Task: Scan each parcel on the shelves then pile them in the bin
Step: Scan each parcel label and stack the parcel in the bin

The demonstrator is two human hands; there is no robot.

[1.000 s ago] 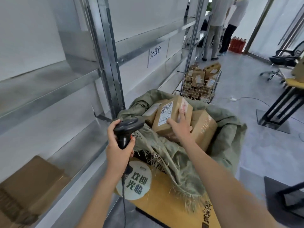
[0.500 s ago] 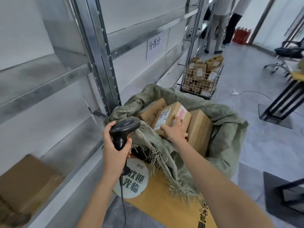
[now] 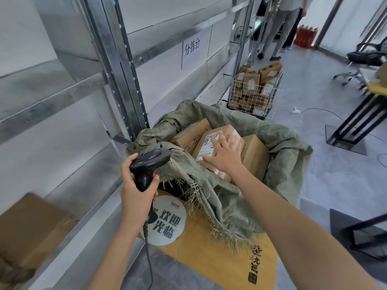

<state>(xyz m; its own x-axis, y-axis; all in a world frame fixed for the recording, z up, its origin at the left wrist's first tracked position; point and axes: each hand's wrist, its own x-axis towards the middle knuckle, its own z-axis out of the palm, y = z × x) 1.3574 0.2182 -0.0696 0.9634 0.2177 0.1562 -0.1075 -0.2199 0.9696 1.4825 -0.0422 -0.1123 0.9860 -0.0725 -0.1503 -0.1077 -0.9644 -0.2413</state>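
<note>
Parcel (image 3: 217,143) in the bin (image 3: 289,147) lies under the right hand's (image 3: 225,155) spread fingers; left hand (image 3: 136,189) grips the scanner (image 3: 149,164).

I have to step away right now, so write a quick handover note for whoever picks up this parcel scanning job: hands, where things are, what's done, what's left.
Left hand grips the black scanner, held beside the shelving, not aimed at a label.
Right hand lies with fingers spread on the labelled parcel, which sits on top of the pile in the bin lined with a green sack.
Done: at least three parcels are in the bin; this one looks placed.
Left: one brown parcel on the low shelf at near left is not yet in the bin; scan it, then pile it. Other shelf levels in view show no parcels.
</note>
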